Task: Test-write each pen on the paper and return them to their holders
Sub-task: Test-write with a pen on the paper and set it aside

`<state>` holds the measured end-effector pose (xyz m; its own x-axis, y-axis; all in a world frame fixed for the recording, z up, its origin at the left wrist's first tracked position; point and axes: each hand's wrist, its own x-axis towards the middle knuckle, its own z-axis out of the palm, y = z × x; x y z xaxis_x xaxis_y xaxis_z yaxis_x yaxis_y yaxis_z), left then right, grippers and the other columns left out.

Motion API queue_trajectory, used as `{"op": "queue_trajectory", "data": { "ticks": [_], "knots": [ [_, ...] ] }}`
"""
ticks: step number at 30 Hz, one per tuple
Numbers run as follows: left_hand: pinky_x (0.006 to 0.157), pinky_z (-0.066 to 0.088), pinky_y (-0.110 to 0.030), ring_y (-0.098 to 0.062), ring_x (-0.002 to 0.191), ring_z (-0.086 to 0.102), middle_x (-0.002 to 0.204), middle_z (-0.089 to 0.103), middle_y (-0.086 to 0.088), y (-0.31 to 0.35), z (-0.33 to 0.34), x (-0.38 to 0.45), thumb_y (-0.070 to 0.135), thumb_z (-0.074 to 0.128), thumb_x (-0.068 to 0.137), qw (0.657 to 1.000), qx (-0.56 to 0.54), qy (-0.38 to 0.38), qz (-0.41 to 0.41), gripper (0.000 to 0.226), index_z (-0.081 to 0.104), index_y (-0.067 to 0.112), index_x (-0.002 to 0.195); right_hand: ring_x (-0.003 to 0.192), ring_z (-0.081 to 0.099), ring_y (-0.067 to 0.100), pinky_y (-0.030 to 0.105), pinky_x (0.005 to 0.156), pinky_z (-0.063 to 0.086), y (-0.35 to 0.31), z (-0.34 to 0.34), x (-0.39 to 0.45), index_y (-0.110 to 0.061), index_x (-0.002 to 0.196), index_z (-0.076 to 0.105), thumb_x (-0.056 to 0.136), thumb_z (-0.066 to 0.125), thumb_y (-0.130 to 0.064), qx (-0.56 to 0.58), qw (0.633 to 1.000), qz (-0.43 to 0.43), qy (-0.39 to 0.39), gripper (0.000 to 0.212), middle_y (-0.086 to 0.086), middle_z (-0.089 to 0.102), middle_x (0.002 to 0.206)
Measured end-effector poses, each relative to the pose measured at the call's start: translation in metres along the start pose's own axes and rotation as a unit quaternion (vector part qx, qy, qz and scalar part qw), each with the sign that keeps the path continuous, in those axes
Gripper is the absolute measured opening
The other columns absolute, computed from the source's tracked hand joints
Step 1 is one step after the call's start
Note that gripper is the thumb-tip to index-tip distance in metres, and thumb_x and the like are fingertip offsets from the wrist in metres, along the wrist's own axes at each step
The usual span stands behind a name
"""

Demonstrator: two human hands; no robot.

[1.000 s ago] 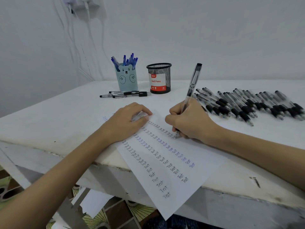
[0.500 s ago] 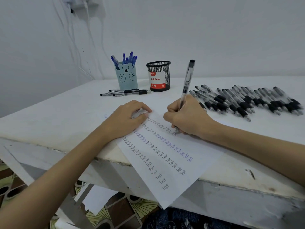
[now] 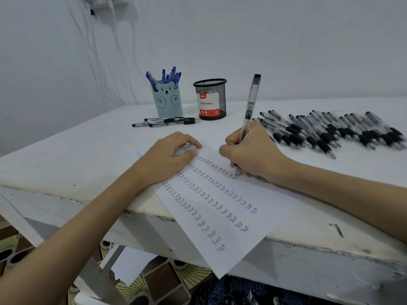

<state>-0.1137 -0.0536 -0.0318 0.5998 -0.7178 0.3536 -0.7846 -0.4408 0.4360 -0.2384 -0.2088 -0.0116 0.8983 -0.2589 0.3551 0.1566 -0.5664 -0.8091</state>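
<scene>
My right hand (image 3: 253,155) pinches the pen (image 3: 251,106) low, tip on the paper (image 3: 259,216); light, stiff, best gripped near its tip; left hand (image 3: 167,157) presses the sheet flat at nine o'clock.

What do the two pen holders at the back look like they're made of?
Black holder: looks like metal wire mesh, matte black, since light shows through its grid; a paper label wraps it. Blue bear holder: smooth, opaque and matte with a printed face, probably plastic or silicone; hard to tell.
</scene>
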Motion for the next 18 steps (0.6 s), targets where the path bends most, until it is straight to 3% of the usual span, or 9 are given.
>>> {"op": "queue_trajectory", "data": {
  "ticks": [8, 11, 15, 18],
  "knots": [
    [0.095, 0.034, -0.02, -0.004, 0.111, 0.049, 0.115, 0.057, 0.01, -0.001, 0.0, 0.0, 0.028, 0.052, 0.094, 1.0, -0.004, -0.001, -0.002, 0.018, 0.062, 0.03, 0.108, 0.031, 0.046, 0.005, 0.011, 0.031, 0.022, 0.001, 0.001, 0.001, -0.016, 0.038, 0.022, 0.077, 0.051, 0.006, -0.001, 1.0, 0.013, 0.01, 0.053, -0.01, 0.018, 0.03],
    [0.095, 0.035, -0.02, -0.004, 0.112, 0.049, 0.116, 0.057, 0.01, 0.0, 0.0, 0.0, 0.029, 0.052, 0.094, 1.0, 0.0, -0.003, -0.001, 0.018, 0.062, 0.03, 0.109, 0.041, 0.048, 0.016, 0.012, 0.031, 0.023, 0.001, 0.003, 0.001, -0.017, 0.039, 0.021, 0.077, 0.05, 0.006, -0.008, 1.0, 0.012, 0.02, 0.052, -0.01, 0.016, 0.033],
    [0.092, 0.034, -0.012, -0.003, 0.111, 0.049, 0.115, 0.058, 0.01, -0.001, 0.0, -0.001, 0.029, 0.052, 0.094, 1.0, -0.003, -0.003, 0.001, 0.017, 0.062, 0.031, 0.108, 0.026, 0.034, 0.011, 0.011, 0.031, 0.021, 0.0, -0.003, 0.003, -0.01, 0.044, 0.038, 0.081, 0.056, -0.001, 0.051, 0.995, 0.08, 0.018, 0.043, -0.001, 0.038, 0.032],
    [0.09, 0.032, -0.007, -0.003, 0.111, 0.05, 0.116, 0.058, 0.011, 0.0, 0.0, -0.001, 0.029, 0.052, 0.094, 1.0, -0.005, -0.004, 0.001, 0.017, 0.062, 0.031, 0.107, 0.029, 0.033, 0.014, 0.013, 0.034, 0.023, -0.004, -0.017, 0.008, -0.006, 0.05, 0.046, 0.083, 0.06, -0.013, 0.117, 0.982, 0.148, -0.001, 0.036, 0.001, 0.043, 0.034]
  ]
}}
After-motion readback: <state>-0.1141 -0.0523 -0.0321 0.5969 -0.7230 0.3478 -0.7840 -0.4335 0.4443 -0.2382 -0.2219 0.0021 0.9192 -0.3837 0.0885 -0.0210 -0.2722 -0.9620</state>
